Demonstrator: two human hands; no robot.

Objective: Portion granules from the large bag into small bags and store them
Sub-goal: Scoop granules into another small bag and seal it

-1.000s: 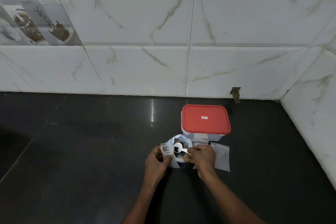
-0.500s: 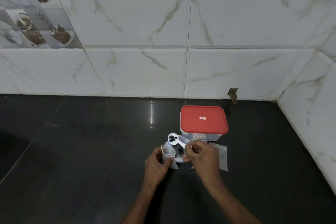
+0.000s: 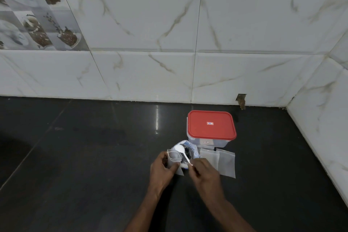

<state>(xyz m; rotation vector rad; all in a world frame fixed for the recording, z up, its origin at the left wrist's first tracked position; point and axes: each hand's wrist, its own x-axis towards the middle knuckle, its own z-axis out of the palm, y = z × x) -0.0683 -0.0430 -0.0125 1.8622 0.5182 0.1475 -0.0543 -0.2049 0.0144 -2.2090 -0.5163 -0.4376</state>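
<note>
My left hand (image 3: 163,167) holds a small clear bag (image 3: 174,159) upright with its mouth open. My right hand (image 3: 204,174) pinches the handle of a white plastic spoon (image 3: 181,151); its bowl hovers over the mouth of the large bag (image 3: 190,149), which shows dark granules inside. The large bag stands just behind my hands, between the small bag and a clear container with a red lid (image 3: 211,125).
Several empty small bags (image 3: 224,162) lie flat on the black counter (image 3: 84,156) to the right of my hands, in front of the container. White marble tiled walls (image 3: 188,71) close the counter at the back and on the right.
The spoon has swung from pointing up and back to lying lower, with its bowl over the large bag beside the small bag's mouth. My left hand has kept hold of the small bag.
</note>
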